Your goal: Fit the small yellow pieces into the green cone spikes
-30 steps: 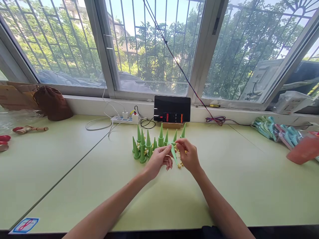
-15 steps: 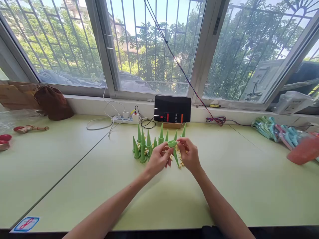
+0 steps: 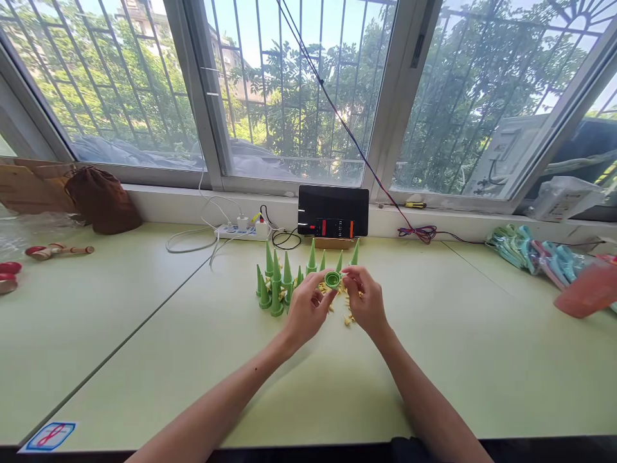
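Observation:
Between thumb and fingers, my left hand point(image 3: 308, 304) grips a hollow green cone point(image 3: 332, 279), its round open end turned toward me. Close to the cone's right rim, the fingers of my right hand point(image 3: 366, 299) are pinched together; what they hold, if anything, is too small to make out. Several green cones point(image 3: 276, 289) stand upright on the table to the left of and behind my hands. Small yellowish pieces point(image 3: 348, 319) lie scattered under and between my hands.
A black tablet point(image 3: 332, 209) leans at the back, with a power strip point(image 3: 243, 230) and cables to its left. Bundled wires point(image 3: 424, 233) and a red container point(image 3: 588, 289) are on the right. A brown pouch point(image 3: 106, 199) and wooden toys point(image 3: 60, 251) sit on the left.
The green cone in my left hand has tilted, so its open end now faces me and its pointed body is hidden. My right hand has hardly moved.

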`<action>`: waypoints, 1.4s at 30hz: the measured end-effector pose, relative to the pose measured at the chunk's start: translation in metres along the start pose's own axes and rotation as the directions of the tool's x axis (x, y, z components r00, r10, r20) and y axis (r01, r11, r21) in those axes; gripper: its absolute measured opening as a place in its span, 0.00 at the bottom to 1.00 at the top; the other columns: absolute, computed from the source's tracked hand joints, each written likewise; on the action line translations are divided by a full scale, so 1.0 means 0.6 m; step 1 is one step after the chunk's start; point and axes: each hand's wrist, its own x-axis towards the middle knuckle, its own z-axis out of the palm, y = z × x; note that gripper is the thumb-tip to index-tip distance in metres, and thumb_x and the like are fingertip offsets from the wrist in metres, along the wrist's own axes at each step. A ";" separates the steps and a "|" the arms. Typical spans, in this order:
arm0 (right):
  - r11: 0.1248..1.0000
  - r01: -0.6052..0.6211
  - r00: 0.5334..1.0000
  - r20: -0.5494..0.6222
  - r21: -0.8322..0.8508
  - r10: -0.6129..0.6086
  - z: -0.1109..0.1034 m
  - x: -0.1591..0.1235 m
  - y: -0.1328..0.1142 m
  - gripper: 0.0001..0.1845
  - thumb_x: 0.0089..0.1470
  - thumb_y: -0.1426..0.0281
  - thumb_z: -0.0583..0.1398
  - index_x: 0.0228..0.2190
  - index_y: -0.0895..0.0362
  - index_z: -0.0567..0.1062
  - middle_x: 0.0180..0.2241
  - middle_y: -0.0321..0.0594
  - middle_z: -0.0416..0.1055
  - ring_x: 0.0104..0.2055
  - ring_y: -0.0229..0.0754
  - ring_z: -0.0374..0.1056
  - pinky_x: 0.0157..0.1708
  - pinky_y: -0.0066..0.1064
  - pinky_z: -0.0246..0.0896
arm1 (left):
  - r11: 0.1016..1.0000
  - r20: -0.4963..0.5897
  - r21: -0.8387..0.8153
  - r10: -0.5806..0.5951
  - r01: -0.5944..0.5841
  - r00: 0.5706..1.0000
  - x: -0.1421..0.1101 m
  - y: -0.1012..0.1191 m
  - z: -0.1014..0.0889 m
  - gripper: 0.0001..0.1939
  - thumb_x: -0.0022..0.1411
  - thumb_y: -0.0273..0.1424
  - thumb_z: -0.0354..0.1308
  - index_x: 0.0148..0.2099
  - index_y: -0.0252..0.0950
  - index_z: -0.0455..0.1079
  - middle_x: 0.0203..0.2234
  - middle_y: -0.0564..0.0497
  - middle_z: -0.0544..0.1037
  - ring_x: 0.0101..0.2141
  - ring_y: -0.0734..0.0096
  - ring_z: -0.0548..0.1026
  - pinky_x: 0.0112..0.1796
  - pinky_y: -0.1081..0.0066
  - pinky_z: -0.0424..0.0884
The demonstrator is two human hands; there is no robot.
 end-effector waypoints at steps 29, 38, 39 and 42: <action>0.999 -0.012 0.998 0.055 0.044 0.010 -0.001 0.002 -0.001 0.06 0.62 0.67 0.54 0.36 0.54 0.70 0.24 0.32 0.67 0.23 0.35 0.64 0.26 0.26 0.63 | 0.781 0.439 -0.436 -0.250 0.447 0.863 0.013 -0.003 -0.009 0.22 0.64 0.49 0.52 0.38 0.33 0.66 0.30 0.48 0.71 0.21 0.77 0.70 0.16 0.77 0.63; 0.998 -0.019 1.000 0.024 0.057 0.018 -0.003 0.004 0.005 0.06 0.62 0.67 0.55 0.36 0.55 0.71 0.27 0.35 0.71 0.27 0.36 0.66 0.27 0.26 0.62 | 0.986 0.310 -0.134 -0.053 0.098 0.949 0.011 -0.023 -0.006 0.16 0.67 0.46 0.47 0.38 0.37 0.58 0.26 0.57 0.60 0.22 0.76 0.72 0.15 0.79 0.64; 0.998 -0.022 0.999 0.026 0.063 0.020 -0.003 0.004 0.005 0.06 0.62 0.67 0.55 0.36 0.55 0.71 0.28 0.36 0.71 0.27 0.36 0.66 0.27 0.26 0.62 | 0.994 0.303 -0.083 -0.041 0.069 0.952 0.010 -0.024 -0.006 0.15 0.68 0.45 0.46 0.40 0.37 0.59 0.25 0.57 0.61 0.22 0.77 0.71 0.16 0.79 0.64; 0.997 -0.026 0.999 0.030 0.074 0.024 -0.002 0.005 0.005 0.06 0.62 0.67 0.55 0.36 0.55 0.71 0.28 0.36 0.72 0.26 0.36 0.65 0.27 0.27 0.61 | 0.999 0.281 0.041 0.004 -0.016 0.960 0.007 -0.026 -0.008 0.14 0.70 0.41 0.44 0.48 0.38 0.63 0.24 0.56 0.65 0.21 0.78 0.69 0.20 0.79 0.65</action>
